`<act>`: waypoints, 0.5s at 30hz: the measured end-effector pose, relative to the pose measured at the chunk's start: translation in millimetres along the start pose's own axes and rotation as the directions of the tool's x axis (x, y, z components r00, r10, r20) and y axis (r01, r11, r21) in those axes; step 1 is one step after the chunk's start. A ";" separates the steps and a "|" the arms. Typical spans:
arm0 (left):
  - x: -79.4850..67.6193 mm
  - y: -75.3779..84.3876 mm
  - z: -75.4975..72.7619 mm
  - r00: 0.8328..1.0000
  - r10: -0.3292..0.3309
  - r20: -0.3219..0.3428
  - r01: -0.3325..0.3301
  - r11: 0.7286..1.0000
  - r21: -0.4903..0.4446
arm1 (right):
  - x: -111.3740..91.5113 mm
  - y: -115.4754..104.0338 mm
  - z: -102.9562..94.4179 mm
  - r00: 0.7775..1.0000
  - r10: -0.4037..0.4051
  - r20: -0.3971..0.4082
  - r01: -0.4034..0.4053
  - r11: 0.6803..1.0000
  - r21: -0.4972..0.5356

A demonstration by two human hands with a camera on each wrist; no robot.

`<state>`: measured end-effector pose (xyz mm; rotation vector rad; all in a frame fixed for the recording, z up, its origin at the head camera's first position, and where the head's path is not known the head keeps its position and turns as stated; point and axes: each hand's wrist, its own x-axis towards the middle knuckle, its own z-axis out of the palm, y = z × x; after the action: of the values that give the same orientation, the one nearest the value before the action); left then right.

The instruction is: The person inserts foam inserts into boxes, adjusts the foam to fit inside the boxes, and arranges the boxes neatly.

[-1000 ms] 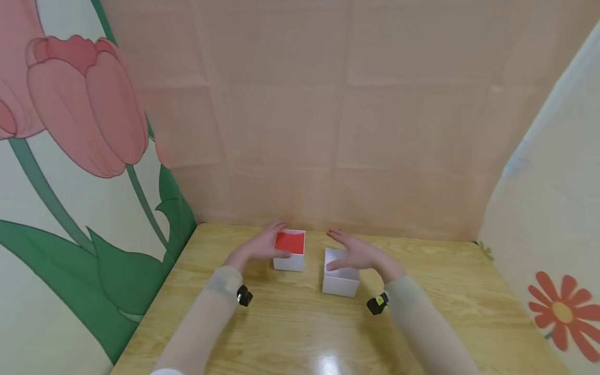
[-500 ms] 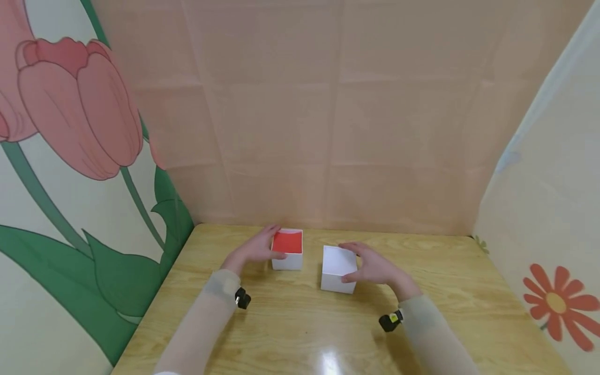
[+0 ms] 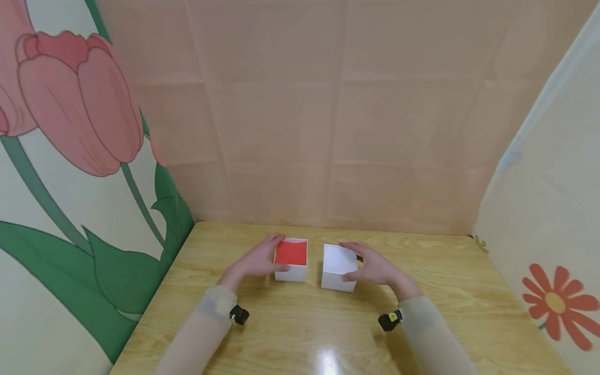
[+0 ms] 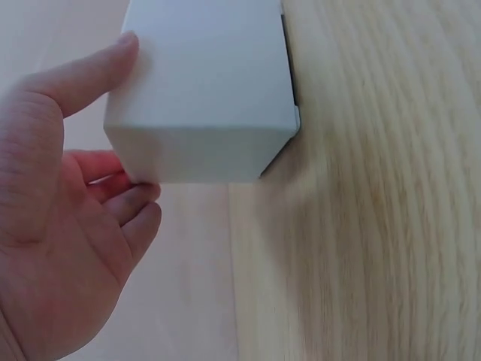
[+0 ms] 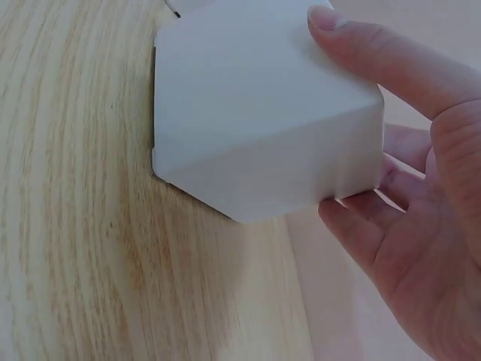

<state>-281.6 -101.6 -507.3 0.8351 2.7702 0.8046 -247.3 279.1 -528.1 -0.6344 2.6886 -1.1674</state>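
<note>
Two small white boxes stand side by side on a wooden table, a narrow gap between them in the head view. Within the rim of the left box (image 3: 290, 274) shows a red surface. My left hand (image 3: 257, 259) grips this box from its left side, thumb on the near face and fingers behind. The right box (image 3: 334, 281) is pale on top; whether that is a lid or the inside, I cannot tell. My right hand (image 3: 379, 266) holds it at its right side, thumb in front. Both wrist views show the thumb against a plain white wall.
The wooden table (image 3: 290, 333) stretches toward me and to both sides. A peach cloth backdrop (image 3: 328, 130) hangs behind its far edge. A tulip-printed panel (image 3: 84, 104) stands at the left, and a panel with a red flower (image 3: 555, 302) at the right.
My right hand has drawn back to the right box's right side and taken hold of it. The left box has come nearer to me and slightly right, with my left hand on it.
</note>
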 end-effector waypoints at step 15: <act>-12.3 7.4 2.9 0.998 0.053 0.022 -0.052 0.998 -0.042 | -4.3 -5.8 -3.2 0.999 -0.020 0.043 0.019 1.000 0.007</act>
<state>-267.0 -101.8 -506.2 0.9066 2.7123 0.8524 -242.5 279.5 -521.9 -0.6785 2.6479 -1.1527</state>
